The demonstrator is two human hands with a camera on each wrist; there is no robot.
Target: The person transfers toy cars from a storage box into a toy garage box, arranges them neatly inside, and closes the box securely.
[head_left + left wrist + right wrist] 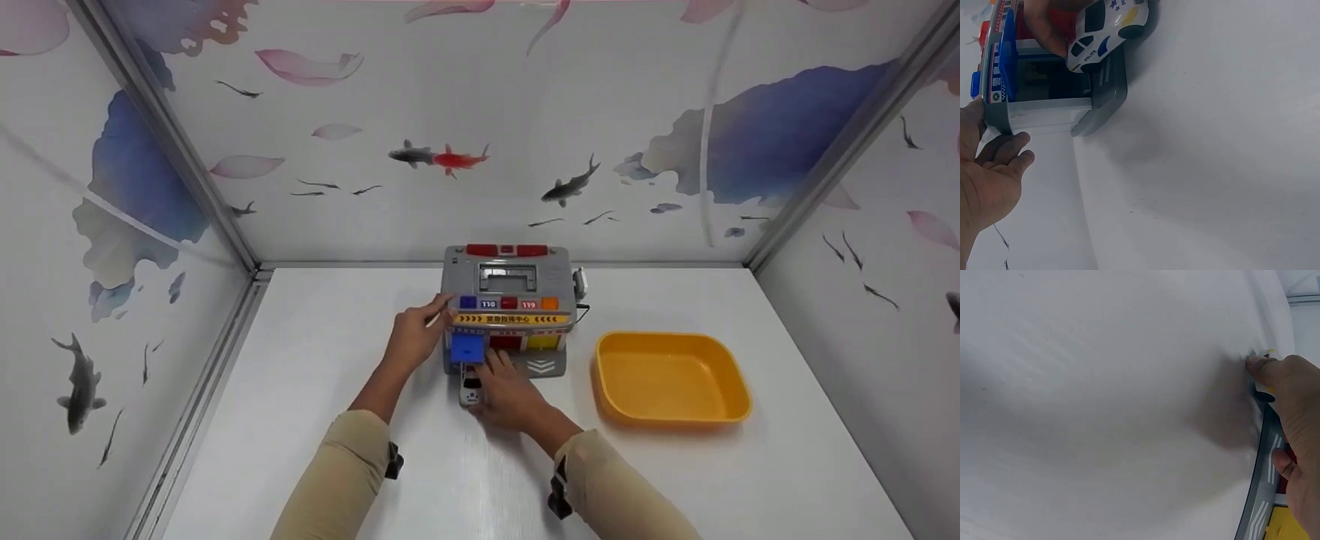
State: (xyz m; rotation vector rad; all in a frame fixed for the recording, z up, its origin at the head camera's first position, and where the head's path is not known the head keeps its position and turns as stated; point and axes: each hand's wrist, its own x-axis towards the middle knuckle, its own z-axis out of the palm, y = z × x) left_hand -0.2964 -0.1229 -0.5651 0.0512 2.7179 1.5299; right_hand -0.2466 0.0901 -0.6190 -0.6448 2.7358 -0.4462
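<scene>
A grey toy garage [459, 271] with a row of coloured buttons stands against the back wall. Its blue door [468, 348] is lifted over the left bay. With thumb and fingers, my left hand [415, 335] grips the garage's left front side. My right hand [516, 395] holds a white toy police car [1098, 35] by its side, its nose at the mouth of that bay. In the right wrist view, my right hand [1303, 405] hides most of the car. A red door [505, 343] and a yellow door [544, 342] are down beside the blue one.
An orange plastic tray [607, 411] sits on the white table [330, 300], right of the garage. Printed panels with fish and petals [510, 97] enclose the back and both sides. A small handset-like part [580, 283] juts from the garage's right side.
</scene>
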